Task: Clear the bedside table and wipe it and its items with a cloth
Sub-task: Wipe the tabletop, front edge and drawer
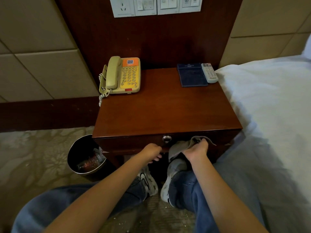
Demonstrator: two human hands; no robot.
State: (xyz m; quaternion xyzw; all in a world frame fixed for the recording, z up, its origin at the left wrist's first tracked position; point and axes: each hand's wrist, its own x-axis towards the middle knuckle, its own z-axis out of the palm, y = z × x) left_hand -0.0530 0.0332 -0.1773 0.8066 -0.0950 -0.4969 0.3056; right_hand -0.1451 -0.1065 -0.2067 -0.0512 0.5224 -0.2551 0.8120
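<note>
Cloth (176, 151): grey, bunched, pressed against the table's front face, right of the round metal lock (166, 139). Part of it hangs below the drawer front (131, 142).

Right hand (196, 151): grip closed around the cloth, fingers curled into the folds, knuckles up.

Left hand (152, 152): at the lower edge of the drawer front, just left of the lock. Fingers bend down and under the edge. Cannot tell whether the grip holds the edge or only rests there.

Table (168, 111): dark red-brown wood, glossy top.
- Back left corner of the top: beige and yellow telephone (123, 76), handset on its cradle, coiled cord dropping over the table's left side.
- Back right corner: blue pad holder (192, 75), lying flat; a white remote (209, 73) just beside it, at the table's right edge.

Left of the table, on patterned carpet (33, 148): black waste bin (79, 148) with crumpled plastic inside.

Right of the table: bed (269, 106) with white linen, touching the table's side.

Above the table, on the wood wall panel: white switch plates (156, 5).
</note>
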